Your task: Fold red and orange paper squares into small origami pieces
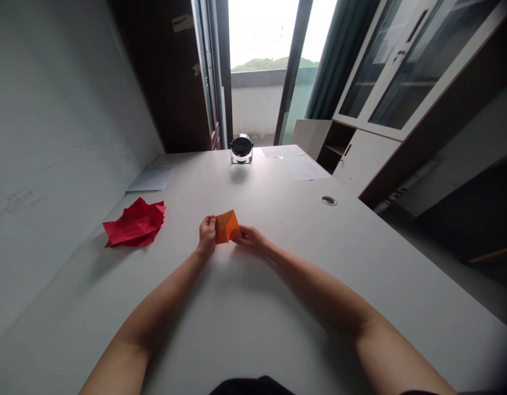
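Observation:
A small folded orange paper (227, 225) is held just above the white table (278, 307), near its middle. My left hand (206, 235) pinches its left edge with closed fingers. My right hand (253, 240) grips its lower right corner, fingers curled. The paper shows a diagonal crease and stands tilted between both hands.
A heap of folded red paper (135, 224) lies to the left, near the wall. A small round device (241, 148) stands at the table's far end. White sheets (296, 162) lie far right and another sheet (152, 179) far left. A cable hole (329, 201) is at right.

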Demonstrator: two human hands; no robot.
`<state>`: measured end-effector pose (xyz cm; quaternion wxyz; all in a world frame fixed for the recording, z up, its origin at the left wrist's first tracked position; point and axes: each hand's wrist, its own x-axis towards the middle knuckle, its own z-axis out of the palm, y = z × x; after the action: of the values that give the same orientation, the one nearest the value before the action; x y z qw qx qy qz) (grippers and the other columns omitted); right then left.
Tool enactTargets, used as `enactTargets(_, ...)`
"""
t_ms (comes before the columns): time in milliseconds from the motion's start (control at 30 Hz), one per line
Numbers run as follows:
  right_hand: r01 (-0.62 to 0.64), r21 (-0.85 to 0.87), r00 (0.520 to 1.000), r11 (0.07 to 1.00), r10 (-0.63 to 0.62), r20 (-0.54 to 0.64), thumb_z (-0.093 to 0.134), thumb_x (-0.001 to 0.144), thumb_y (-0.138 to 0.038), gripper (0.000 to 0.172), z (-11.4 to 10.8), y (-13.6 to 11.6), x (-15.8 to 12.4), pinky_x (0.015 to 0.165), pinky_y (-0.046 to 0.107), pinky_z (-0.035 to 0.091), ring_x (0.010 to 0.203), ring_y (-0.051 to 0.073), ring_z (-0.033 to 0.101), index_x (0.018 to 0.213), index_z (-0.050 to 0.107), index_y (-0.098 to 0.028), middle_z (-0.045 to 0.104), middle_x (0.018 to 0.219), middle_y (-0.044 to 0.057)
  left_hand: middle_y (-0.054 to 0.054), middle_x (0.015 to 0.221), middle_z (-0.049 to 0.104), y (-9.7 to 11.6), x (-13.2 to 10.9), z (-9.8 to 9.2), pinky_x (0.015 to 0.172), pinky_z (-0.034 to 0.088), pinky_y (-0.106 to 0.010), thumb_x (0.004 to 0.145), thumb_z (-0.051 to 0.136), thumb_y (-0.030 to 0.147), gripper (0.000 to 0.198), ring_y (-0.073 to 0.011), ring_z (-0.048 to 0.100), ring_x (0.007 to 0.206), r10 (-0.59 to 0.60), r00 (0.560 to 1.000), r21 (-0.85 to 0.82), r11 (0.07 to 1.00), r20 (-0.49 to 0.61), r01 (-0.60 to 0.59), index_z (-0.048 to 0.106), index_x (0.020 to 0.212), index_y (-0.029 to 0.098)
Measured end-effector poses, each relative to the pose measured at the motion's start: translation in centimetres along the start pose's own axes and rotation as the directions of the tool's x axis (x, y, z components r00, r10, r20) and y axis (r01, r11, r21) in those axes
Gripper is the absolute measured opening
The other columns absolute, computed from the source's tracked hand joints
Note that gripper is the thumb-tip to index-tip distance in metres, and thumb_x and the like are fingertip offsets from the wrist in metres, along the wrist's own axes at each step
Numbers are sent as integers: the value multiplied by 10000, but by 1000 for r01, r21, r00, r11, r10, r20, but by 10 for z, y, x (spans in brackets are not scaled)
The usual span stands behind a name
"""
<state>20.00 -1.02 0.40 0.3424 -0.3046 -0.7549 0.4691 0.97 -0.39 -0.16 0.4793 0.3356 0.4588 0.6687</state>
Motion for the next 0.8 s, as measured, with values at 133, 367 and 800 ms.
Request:
enactTargets(133,-25,-249,999,968,19,-26,702,795,-436,308,6,-17,-2,636,241,420,672,131,554,965,598,-201,655,812,0,26,768,550,-3,4,-3,615,430,-211,830,670,500,325,-106,505,660,60,990,58,997,-131,-53,552,898,205)
enactTargets(367,-97,-343,980,934,28,-199,624,838,-403,222,15,-16,0,660,254,393,688,151,537,935,604,-205,645,795,8,15,779,546,-5,1,-1,623,428,-207,839,669,461,293,-109,505,677,112,993,39,993,-31,-111,535,860,201)
enactTargets(800,71,209,954,975,-5,-300,635,857,-548,408,8,4,8,752,313,467,767,192,597,963,691,-158,684,855,47,-20,835,599,-5,-2,-1,636,461,-235,848,667,504,343,-126,553,711,103,973,236,960,204,-151,597,948,184)
